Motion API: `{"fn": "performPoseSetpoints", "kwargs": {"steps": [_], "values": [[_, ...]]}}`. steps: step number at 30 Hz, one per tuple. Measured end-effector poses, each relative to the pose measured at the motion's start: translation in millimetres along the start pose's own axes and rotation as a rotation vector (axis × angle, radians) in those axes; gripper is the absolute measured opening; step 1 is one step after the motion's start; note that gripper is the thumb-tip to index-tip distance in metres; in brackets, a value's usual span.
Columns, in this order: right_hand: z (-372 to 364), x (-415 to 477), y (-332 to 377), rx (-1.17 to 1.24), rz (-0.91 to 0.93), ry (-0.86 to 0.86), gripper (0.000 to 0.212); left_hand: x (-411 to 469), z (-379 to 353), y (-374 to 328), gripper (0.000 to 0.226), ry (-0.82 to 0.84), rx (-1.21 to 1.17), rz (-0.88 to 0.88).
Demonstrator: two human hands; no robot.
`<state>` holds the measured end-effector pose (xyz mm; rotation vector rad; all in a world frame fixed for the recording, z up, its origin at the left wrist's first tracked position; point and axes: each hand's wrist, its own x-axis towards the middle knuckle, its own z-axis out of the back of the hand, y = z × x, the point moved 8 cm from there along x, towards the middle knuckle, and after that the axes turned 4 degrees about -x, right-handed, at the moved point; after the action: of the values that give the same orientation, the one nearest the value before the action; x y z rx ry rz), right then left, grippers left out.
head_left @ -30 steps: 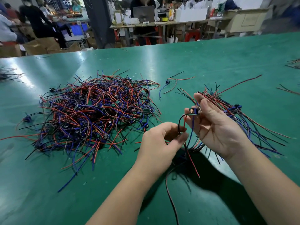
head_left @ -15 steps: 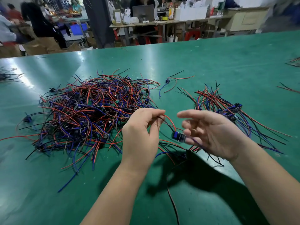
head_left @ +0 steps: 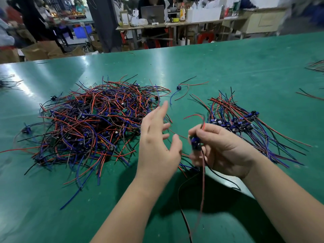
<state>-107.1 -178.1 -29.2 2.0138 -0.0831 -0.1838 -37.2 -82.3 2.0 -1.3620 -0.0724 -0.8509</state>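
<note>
Left hand (head_left: 157, 142): half second ago pinched wire at edge of tangled pile (head_left: 91, 127); now let go, fingers (head_left: 164, 109) spread and straight, holding nothing, lifted slightly above pile edge. Motion blur on it.

Right hand (head_left: 222, 151): was open, palm up, blue connector (head_left: 195, 142) just beside fingertips; now curled round connector, gripping it.

Leads (head_left: 203, 181): red and black ones now hang from right hand down toward viewer; short red end arcs up above knuckles.

Hands closer together than before.
</note>
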Motion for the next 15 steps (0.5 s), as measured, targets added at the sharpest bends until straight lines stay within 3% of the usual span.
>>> {"fn": "performPoseSetpoints", "kwargs": {"steps": [1, 3, 4, 5, 7, 12, 15], "values": [[4.8, 1.0, 3.8, 0.021, 0.033, -0.063, 0.016, 0.6, -1.2, 7.6, 0.05, 0.0, -0.106, 0.123], [16.6, 2.1, 9.9, 0.019, 0.081, -0.193, 0.011, -2.1, -10.6, 22.9, 0.016, 0.035, -0.375, 0.398], [20.4, 2.0, 12.3, 0.01, 0.096, -0.243, 0.012, -5.7, -19.9, 25.2, 0.012, 0.091, -0.505, 0.516], [23.9, 2.3, 13.0, 0.007, 0.106, -0.278, 0.012, -9.8, -27.6, 25.3, 0.027, 0.147, -0.593, 0.591], [27.1, 2.8, 13.0, 0.018, 0.115, -0.314, 0.013, -14.2, -36.7, 24.2, 0.04, 0.225, -0.675, 0.632], [27.3, 3.3, 13.2, -0.008, 0.104, -0.304, 0.014, -16.1, -38.9, 20.2, 0.03, 0.271, -0.717, 0.633], [26.5, 4.1, 14.2, 0.02, 0.102, -0.268, 0.018, -15.2, -38.8, 17.7, 0.038, 0.293, -0.68, 0.595]]}}
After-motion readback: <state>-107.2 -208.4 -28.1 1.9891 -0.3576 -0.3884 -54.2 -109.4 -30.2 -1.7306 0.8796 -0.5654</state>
